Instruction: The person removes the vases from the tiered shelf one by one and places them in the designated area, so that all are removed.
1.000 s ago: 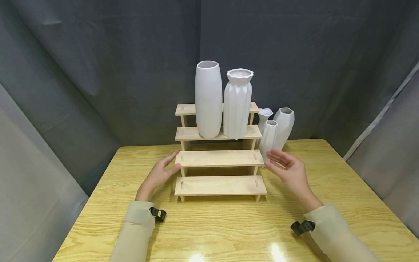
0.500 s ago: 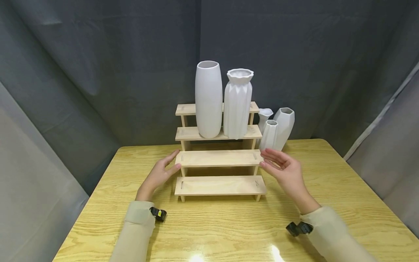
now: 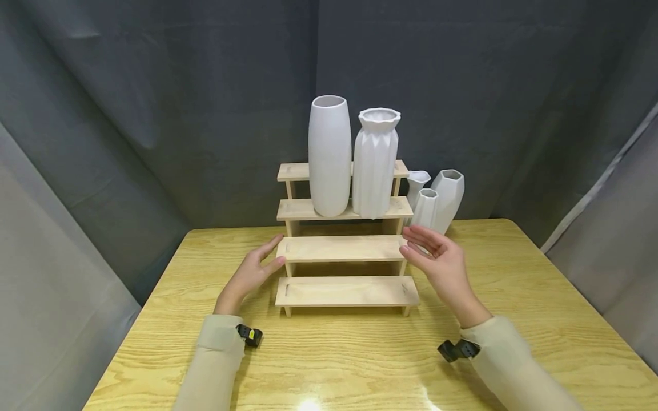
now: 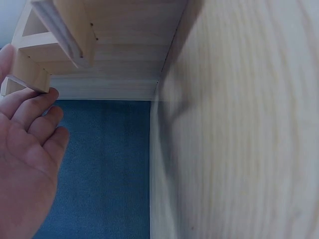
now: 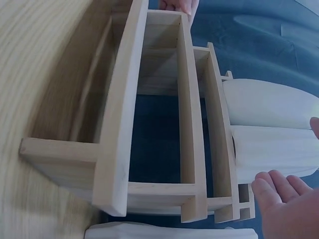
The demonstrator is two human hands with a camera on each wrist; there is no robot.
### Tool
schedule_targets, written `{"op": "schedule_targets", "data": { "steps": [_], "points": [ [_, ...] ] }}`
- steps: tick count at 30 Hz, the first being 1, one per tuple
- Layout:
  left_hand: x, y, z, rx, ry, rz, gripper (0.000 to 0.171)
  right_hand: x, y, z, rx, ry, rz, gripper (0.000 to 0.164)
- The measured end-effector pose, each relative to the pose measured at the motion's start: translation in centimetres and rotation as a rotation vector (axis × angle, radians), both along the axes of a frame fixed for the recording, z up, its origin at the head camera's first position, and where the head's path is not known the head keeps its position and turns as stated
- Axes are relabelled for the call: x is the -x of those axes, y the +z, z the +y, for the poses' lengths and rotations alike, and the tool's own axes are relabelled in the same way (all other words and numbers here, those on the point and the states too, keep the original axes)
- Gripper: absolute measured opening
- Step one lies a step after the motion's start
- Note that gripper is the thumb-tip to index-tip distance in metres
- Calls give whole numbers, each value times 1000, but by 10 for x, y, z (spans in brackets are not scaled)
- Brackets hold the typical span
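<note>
A stepped wooden stand [image 3: 345,291] with several shelves stands on the table. On its second-highest shelf are a tall smooth white vase [image 3: 329,160] and a fluted white vase [image 3: 376,171], both upright. My left hand [image 3: 252,274] holds the left end of the shelf below, thumb at the front edge, fingers behind; the left wrist view shows those fingers [image 4: 37,112] against the wood. Before the stand's right end hovers my right hand [image 3: 444,265], fingers loosely bent, holding nothing. In the right wrist view its fingertips [image 5: 276,186] appear beside the vases.
Three smaller white vases cluster right of the stand: a flared one [image 3: 417,178], a narrow one [image 3: 425,210] and a faceted one [image 3: 449,194]. Dark curtains [image 3: 231,114] hang behind the wooden table [image 3: 334,354].
My right hand has shifted left, from beside the small vases to in front of the shelf's right end. The left hand, stand and vases keep their places.
</note>
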State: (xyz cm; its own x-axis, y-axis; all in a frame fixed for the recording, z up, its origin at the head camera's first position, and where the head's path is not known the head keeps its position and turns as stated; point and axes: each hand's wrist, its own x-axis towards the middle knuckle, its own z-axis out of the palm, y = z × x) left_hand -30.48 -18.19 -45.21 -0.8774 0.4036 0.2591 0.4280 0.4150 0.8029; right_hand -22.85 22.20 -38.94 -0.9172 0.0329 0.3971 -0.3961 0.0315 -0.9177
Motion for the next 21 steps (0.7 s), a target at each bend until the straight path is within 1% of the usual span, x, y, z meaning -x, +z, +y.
{"op": "schedule_targets", "data": {
  "steps": [5, 14, 21],
  "points": [
    [0, 0, 0, 4, 10, -16, 65, 7, 3, -4, 26, -8, 1, 55],
    [-1, 1, 0, 3, 12, -25, 65, 18, 9, -8, -41, -48, -20, 59],
    [-1, 0, 0, -1, 3, -10, 63, 30, 12, -13, 16, -46, -30, 64]
  ]
}}
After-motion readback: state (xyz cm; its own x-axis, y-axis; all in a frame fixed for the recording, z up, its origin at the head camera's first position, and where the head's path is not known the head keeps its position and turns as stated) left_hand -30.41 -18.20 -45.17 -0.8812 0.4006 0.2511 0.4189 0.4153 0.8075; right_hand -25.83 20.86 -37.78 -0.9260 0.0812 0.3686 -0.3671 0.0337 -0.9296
